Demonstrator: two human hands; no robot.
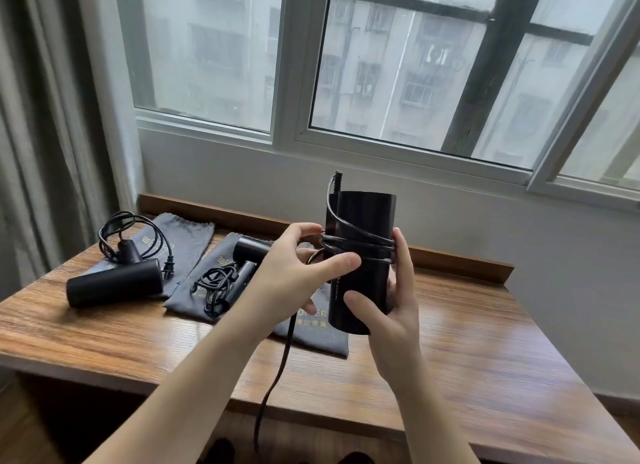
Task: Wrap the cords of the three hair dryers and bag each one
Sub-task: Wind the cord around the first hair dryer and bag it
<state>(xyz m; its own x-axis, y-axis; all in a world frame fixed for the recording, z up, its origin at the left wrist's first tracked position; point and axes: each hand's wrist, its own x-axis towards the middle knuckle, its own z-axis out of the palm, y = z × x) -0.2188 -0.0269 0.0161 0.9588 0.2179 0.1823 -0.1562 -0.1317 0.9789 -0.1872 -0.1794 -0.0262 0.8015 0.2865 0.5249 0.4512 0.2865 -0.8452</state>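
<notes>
Head view: right hand [391, 311] grips smooth black cylindrical dryer [360, 255]; left hand [294, 276] pinches flat cord [356, 243] wound round it

Both forearms were bare, with no sleeves in view. The left hand [291, 273] and right hand [391, 311] wore nothing.

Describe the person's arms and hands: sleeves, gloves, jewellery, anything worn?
Both forearms are bare up to the frame's lower edge, so no sleeves show. The left hand and right hand are ungloved, with no rings, watch or bands visible. Nails that show look short and unpainted. No markings or tape on either arm.
</notes>
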